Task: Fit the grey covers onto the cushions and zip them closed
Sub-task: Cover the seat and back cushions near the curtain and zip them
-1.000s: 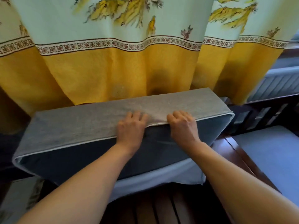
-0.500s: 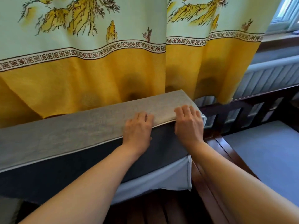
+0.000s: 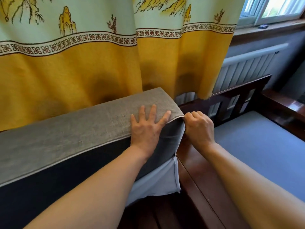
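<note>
A long cushion stands on its edge on a wooden bench, wearing a grey cover [image 3: 69, 138] with white piping along the top front edge. The dark front face [image 3: 82, 164] is in shadow. At the lower right a pale inner flap of the cover [image 3: 158, 180] hangs loose past the cushion's corner. My left hand [image 3: 146, 128] lies flat with fingers spread on the top face near the right end. My right hand [image 3: 198, 128] is closed on the cover's upper right corner at the piping.
A yellow and pale green curtain [image 3: 82, 66] hangs right behind the cushion. To the right lies a blue-grey seat cushion [image 3: 257, 149] inside the dark wooden bench frame [image 3: 198, 184]. A radiator [image 3: 244, 66] and window [image 3: 272, 9] are at the upper right.
Both hands have slid right along the top edge to the cushion's right end. My left hand has flattened with fingers spread; my right hand has closed on the corner.
</note>
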A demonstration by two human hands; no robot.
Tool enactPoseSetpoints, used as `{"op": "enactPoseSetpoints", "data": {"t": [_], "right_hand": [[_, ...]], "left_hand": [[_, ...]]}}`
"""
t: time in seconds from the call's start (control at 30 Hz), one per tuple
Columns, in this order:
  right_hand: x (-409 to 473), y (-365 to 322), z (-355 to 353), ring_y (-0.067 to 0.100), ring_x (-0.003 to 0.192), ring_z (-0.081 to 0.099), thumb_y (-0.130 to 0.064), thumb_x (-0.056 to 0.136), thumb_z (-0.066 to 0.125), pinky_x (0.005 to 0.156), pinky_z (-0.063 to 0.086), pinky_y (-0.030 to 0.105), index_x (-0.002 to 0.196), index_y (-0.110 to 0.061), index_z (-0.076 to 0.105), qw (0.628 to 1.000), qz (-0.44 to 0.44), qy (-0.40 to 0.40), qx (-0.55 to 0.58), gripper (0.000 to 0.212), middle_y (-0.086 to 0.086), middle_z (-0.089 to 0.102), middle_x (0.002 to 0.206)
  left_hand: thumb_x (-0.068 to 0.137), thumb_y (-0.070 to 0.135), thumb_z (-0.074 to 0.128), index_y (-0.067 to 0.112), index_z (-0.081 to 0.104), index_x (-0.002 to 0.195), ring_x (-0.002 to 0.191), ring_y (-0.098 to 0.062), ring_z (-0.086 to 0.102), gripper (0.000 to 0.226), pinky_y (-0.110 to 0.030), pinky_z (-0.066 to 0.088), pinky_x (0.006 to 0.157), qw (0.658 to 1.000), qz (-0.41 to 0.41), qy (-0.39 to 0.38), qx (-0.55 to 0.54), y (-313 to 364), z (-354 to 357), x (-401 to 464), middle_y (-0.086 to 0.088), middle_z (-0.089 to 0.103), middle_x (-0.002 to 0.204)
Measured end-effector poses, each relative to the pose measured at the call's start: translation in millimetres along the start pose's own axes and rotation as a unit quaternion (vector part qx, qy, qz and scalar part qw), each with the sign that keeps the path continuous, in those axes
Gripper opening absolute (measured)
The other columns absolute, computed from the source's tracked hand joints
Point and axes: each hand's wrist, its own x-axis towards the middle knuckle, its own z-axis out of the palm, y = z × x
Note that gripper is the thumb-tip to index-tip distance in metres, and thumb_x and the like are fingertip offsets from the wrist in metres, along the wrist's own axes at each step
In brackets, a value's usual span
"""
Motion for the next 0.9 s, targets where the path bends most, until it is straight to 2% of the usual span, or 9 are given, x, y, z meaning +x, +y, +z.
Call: {"op": "enactPoseSetpoints", "data": {"t": [0.1, 0.17, 0.3, 0.47, 0.57, 0.63, 0.7, 0.77, 0.9], "right_hand": [[1, -4, 1, 0.029, 0.047, 0.053, 0.001, 0.063, 0.076, 0.043, 0.032, 0.024, 0.054, -0.009, 0.05, 1.0, 0.019, -0.007, -0.005, 0.029, 0.007, 0.053, 0.051], [4, -8, 3, 0.031, 0.054, 0.057, 0.001, 0.073, 0.064, 0.045, 0.029, 0.025, 0.06, -0.007, 0.054, 0.999, 0.041, 0.006, 0.001, 0.018, 0.009, 0.057, 0.057], [-5, -10, 7, 0.031, 0.092, 0.055, -0.012, 0.096, 0.042, 0.059, 0.033, 0.032, 0.095, -0.007, 0.056, 0.99, 0.124, -0.049, 0.045, 0.014, 0.011, 0.061, 0.095], [-42, 9, 14, 0.029, 0.101, 0.053, -0.021, 0.091, 0.054, 0.067, 0.04, 0.035, 0.108, -0.009, 0.05, 0.974, 0.142, -0.139, 0.106, 0.021, 0.009, 0.054, 0.108], [-62, 24, 27, 0.029, 0.105, 0.053, -0.019, 0.088, 0.059, 0.075, 0.042, 0.037, 0.11, -0.011, 0.05, 0.963, 0.141, -0.202, 0.109, 0.025, 0.008, 0.053, 0.113], [-71, 33, 36, 0.029, 0.107, 0.052, -0.019, 0.088, 0.059, 0.075, 0.04, 0.036, 0.112, -0.011, 0.05, 0.957, 0.135, -0.228, 0.114, 0.027, 0.007, 0.053, 0.114], [-78, 41, 48, 0.028, 0.107, 0.052, -0.02, 0.088, 0.059, 0.077, 0.041, 0.037, 0.112, -0.011, 0.05, 0.953, 0.112, -0.248, 0.133, 0.028, 0.007, 0.053, 0.114], [-87, 48, 60, 0.028, 0.105, 0.052, -0.02, 0.087, 0.06, 0.078, 0.043, 0.037, 0.11, -0.01, 0.051, 0.949, 0.082, -0.262, 0.153, 0.026, 0.007, 0.053, 0.112], [-111, 53, 93, 0.029, 0.098, 0.054, -0.022, 0.088, 0.055, 0.07, 0.041, 0.036, 0.098, -0.011, 0.049, 0.934, 0.062, -0.307, 0.175, 0.017, 0.007, 0.055, 0.104]], "left_hand": [[0.099, 0.017, 0.031, 0.038, -0.009, 0.147, 0.141, -0.042, 0.006, 0.066, -0.061, 0.021, 0.106, 1.0, 0.006, 0.018, 0.0, -1, 3, 1, -0.01, 0.001, 0.157], [0.097, 0.015, 0.032, 0.029, -0.006, 0.149, 0.142, -0.038, 0.008, 0.066, -0.061, 0.019, 0.106, 0.999, 0.026, 0.029, 0.005, 1, 8, -1, -0.01, 0.002, 0.157], [0.085, 0.012, 0.019, 0.011, 0.03, 0.143, 0.134, -0.028, 0.038, 0.059, -0.055, 0.036, 0.1, 0.992, 0.078, 0.098, 0.024, 8, 21, -8, -0.009, 0.037, 0.148], [0.084, 0.009, 0.021, 0.006, 0.055, 0.13, 0.134, -0.027, 0.04, 0.057, -0.047, 0.021, 0.105, 0.978, 0.176, 0.105, 0.045, 12, 36, -23, -0.01, 0.043, 0.145], [0.082, 0.01, 0.021, 0.008, 0.064, 0.12, 0.132, -0.024, 0.043, 0.057, -0.043, 0.035, 0.105, 0.977, 0.202, 0.042, 0.053, 16, 52, -35, -0.009, 0.048, 0.141], [0.081, 0.008, 0.018, 0.009, 0.059, 0.126, 0.136, -0.023, 0.037, 0.061, -0.04, 0.035, 0.106, 0.982, 0.183, 0.001, 0.039, 26, 55, -40, -0.009, 0.042, 0.145], [0.08, 0.006, 0.008, 0.009, 0.031, 0.145, 0.145, -0.022, 0.008, 0.069, -0.04, 0.015, 0.115, 0.985, 0.165, -0.031, 0.039, 42, 65, -44, -0.009, 0.012, 0.157], [0.085, 0.006, 0.009, 0.012, 0.01, 0.149, 0.145, -0.02, -0.01, 0.065, -0.039, 0.003, 0.116, 0.988, 0.121, -0.093, 0.016, 61, 76, -49, -0.005, -0.007, 0.158], [0.087, 0.004, 0.047, 0.018, 0.017, 0.147, 0.145, -0.016, -0.002, 0.068, -0.037, 0.006, 0.116, 0.996, 0.003, -0.079, -0.043, 90, 111, -59, 0.0, 0.002, 0.158]]}}
